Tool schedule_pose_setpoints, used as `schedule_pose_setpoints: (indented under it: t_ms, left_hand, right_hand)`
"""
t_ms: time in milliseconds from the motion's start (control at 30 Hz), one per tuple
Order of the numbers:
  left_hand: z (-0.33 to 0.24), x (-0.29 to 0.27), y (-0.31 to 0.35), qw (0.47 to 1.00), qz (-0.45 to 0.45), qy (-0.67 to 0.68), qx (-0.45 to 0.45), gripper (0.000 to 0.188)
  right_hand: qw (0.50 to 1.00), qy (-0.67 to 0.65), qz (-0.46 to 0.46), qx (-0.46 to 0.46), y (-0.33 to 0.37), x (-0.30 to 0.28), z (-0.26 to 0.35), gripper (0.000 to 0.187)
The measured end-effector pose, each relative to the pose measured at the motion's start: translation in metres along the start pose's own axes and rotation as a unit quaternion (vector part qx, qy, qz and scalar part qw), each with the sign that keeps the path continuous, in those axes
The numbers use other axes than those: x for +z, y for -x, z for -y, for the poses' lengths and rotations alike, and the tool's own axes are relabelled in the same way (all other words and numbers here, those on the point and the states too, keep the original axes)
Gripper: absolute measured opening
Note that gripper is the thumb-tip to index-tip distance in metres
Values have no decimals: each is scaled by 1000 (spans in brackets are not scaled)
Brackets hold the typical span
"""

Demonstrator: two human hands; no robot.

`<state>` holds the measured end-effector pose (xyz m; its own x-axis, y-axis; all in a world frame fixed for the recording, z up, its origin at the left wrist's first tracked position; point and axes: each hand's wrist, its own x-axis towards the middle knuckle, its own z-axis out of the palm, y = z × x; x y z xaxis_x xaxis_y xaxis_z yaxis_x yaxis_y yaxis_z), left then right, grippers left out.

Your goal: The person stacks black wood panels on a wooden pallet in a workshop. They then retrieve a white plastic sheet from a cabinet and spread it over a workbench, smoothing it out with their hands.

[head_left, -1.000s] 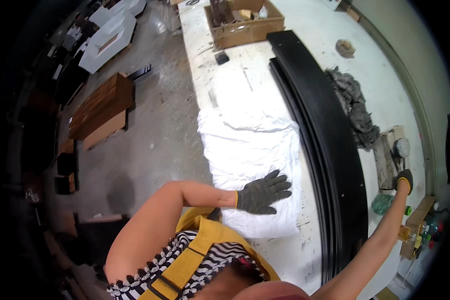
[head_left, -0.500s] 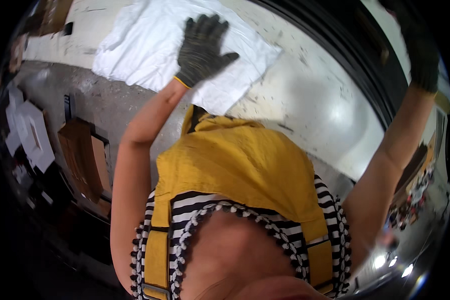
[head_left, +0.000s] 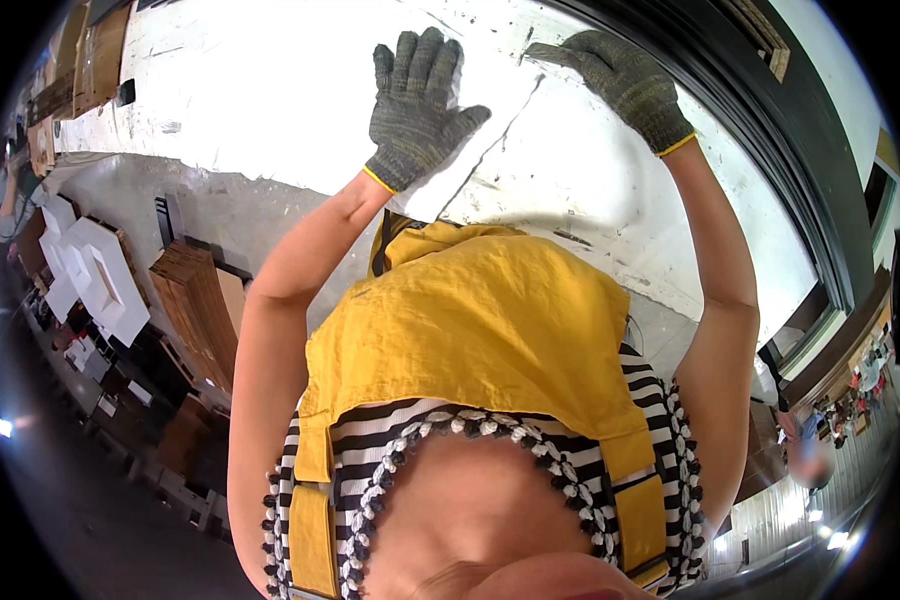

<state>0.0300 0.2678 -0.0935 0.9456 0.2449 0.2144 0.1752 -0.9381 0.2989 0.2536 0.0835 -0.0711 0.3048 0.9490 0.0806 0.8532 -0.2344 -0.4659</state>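
Note:
A white cloth (head_left: 305, 115) lies spread on the scuffed white tabletop (head_left: 610, 220), and bright glare washes out much of its outline. On it rests my left hand (head_left: 420, 105) in a dark grey knit glove with a yellow cuff, flat, fingers spread. My right hand (head_left: 625, 85), gloved alike, is over the tabletop just beyond the cloth's right edge, close to a long black frame (head_left: 765, 160). Its thumb side points left toward the cloth; the other fingers are partly foreshortened, and nothing shows in them.
Left of the table, a stack of brown cardboard (head_left: 192, 305) and white angular pieces (head_left: 105, 285) stand over the grey floor (head_left: 235, 215). Cardboard boxes (head_left: 100, 60) sit at the upper left. One person (head_left: 15, 200) is at the far left, another (head_left: 805, 445) at the lower right.
My right hand has come down and left from the far upper right, past the black frame to the tabletop beside the cloth. The left hand stays nearly in place. The picture is brighter.

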Motion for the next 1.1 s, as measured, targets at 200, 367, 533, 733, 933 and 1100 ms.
schedule_pose_setpoints:
  t_ms: [200,367,533,733,933,1100]
  left_hand:
    - [5,4,6,1000,21,-4,24,97]
    - [3,0,4,999,46,1,26,100]
    - [9,-9,2,992,105,0,74,101]
    - [16,-14,1,985,116,-5,125,84]
    - [15,-23,-1,972,162,20,169,99]
    - [11,-26,-4,963,197,-14,182,92]
  right_hand:
    - [989,-99,100,46,-4,13,-18,28]
    - [992,-51,102,-61,-17,14,-9,26]
    - [965,44,255,-37,-37,-1,12,27]
    - [937,-77,329,-85,-39,0,14,29]
    - [952,-32,260,-158,-32,10,26,19]
    - [925,119,311,-183,19,26,-12,30]
